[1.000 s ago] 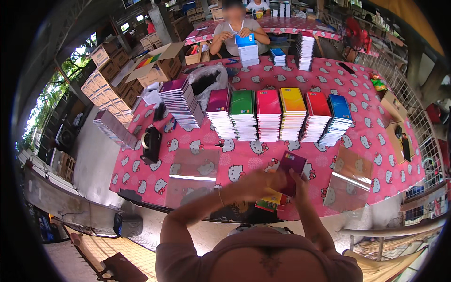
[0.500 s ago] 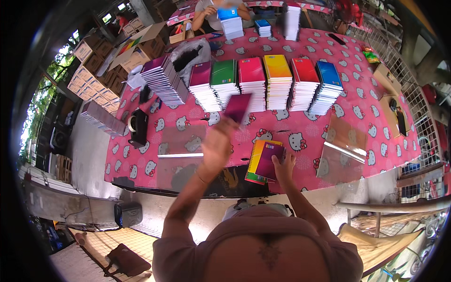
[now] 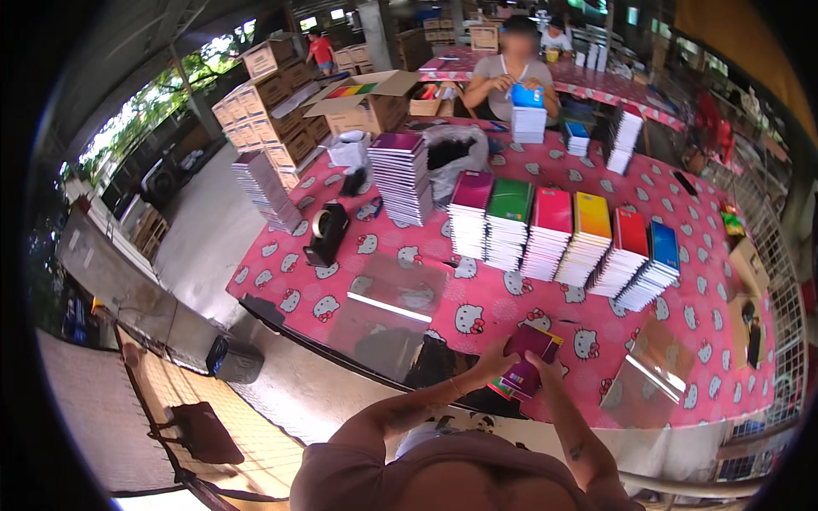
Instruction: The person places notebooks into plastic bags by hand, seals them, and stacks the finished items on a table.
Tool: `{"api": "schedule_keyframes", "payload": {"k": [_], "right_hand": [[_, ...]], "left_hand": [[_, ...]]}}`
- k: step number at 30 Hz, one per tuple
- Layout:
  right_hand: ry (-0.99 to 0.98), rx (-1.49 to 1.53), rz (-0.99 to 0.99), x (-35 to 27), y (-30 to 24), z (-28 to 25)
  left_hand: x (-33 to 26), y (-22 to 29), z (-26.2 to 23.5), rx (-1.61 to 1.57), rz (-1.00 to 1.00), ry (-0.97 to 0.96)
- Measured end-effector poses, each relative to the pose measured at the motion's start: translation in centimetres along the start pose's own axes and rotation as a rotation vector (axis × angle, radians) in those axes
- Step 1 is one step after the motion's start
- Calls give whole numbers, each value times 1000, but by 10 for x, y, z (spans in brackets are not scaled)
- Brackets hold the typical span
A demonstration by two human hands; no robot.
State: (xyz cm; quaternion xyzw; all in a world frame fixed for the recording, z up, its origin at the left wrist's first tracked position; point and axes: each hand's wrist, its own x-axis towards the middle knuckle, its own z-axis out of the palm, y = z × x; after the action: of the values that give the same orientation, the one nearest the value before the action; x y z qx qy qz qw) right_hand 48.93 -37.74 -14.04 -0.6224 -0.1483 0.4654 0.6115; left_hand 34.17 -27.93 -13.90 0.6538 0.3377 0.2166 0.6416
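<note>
I am watching both hands working at the near edge of the table (image 3: 358,281), which is wearing a pink patterned cloth. The left hand (image 3: 492,362) is gripping the left edge of a small bundle of notebooks (image 3: 524,362), its fingers curled around it, and the right hand (image 3: 538,368) is closing on the near right corner of the same bundle, so both are holding it just above the cloth. The top notebook is showing a dark magenta cover, with yellow and green edges peeking out beneath. Just beyond the bundle, a row of notebook stacks (image 3: 562,243) is running left to right in purple, green, pink, yellow, red and blue. To the near left, a sheet of clear plastic sleeves (image 3: 388,311) is lying flat, and another clear sheet (image 3: 652,375) is lying to the near right. Farther left, a black tape dispenser (image 3: 328,234) is standing beside a taller stack of purple notebooks (image 3: 400,175). At the far end, another person (image 3: 515,72) is sitting and handling a blue-topped stack (image 3: 528,115).
</note>
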Motion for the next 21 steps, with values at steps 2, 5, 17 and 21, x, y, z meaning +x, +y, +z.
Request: {"api": "schedule_keyframes", "payload": {"k": [2,5,17,21], "right_hand": [[-32,80,53,-9,-11,9],[-172,216,306,-24,-41,19],[-612,256,-491,-59,-3,229],[-538,-38,-618,-51,56,294]], "left_hand": [[-24,27,-23,-283,-174,-143],[-66,23,-67,215,387,-86],[-136,62,-252,-57,549,-31],[-129,-24,-296,-173,415,38]]}}
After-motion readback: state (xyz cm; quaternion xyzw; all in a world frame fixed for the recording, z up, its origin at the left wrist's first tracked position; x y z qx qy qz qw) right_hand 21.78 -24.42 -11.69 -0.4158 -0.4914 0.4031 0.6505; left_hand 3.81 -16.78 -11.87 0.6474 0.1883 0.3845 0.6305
